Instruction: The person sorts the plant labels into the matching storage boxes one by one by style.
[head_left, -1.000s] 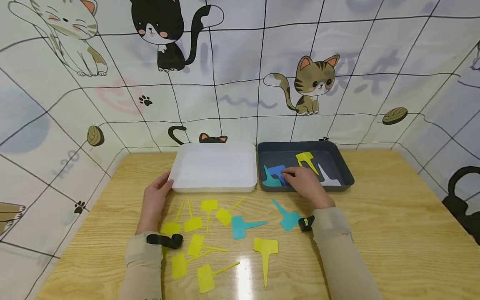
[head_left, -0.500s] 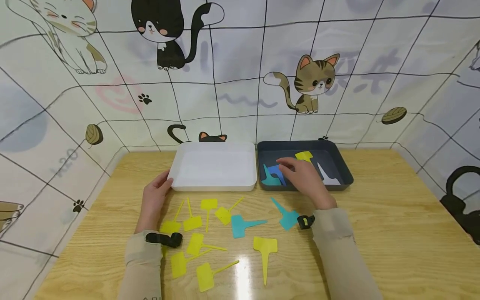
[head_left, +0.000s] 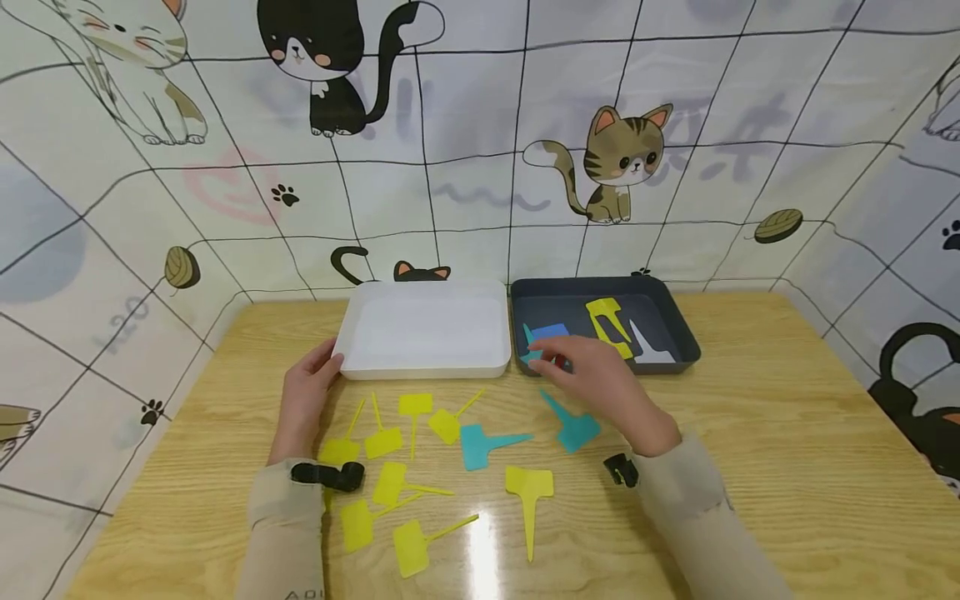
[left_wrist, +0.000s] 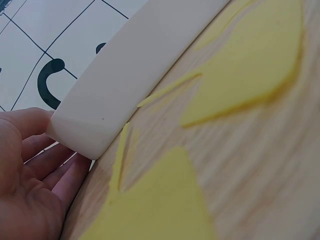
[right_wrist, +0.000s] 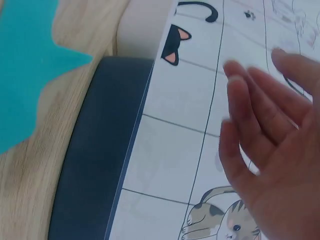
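Note:
My left hand (head_left: 309, 396) holds the left front corner of an upside-down or shallow white tray (head_left: 423, 373); in the left wrist view its thumb and fingers touch the tray's corner. My right hand (head_left: 600, 379) hovers over the front rim of the dark grey tray (head_left: 684, 354), fingers loosely bent, nothing visible between them. Inside that tray lie T-shaped plant labels: a blue label (head_left: 551, 331), a teal label (head_left: 527, 336) partly behind the hand, yellow labels (head_left: 602, 307) and a white label (head_left: 651, 354).
Several yellow plant labels (head_left: 415, 403) lie on the wooden table (head_left: 780, 467) before the white tray. Two teal labels, one sideways (head_left: 474, 447) and one slanted (head_left: 577, 432), lie farther right. A larger yellow label (head_left: 529, 483) is nearer the front. A cat-patterned cloth (head_left: 465, 192) stands behind.
My right hand has lifted from the blue label and drawn toward the dark tray's front rim, uncovering more of the yellow labels. My left hand has stayed at the white tray.

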